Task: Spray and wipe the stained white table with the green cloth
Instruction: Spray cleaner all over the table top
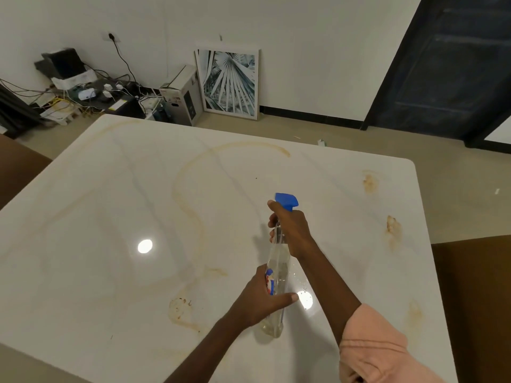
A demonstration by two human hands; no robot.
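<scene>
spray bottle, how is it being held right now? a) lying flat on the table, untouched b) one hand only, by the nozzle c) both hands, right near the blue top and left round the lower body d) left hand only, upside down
c: the right hand grips the neck of the spray bottle just under its blue top, and the left hand wraps round the lower body, over the table.

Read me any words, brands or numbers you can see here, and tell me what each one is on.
No text here can be read.
Spray bottle label: red and blue print, partly behind the left hand, too blurred to read.
Grey box on the floor: small stickers, too small to read.
Framed picture: palm leaf image, no words visible.
</scene>
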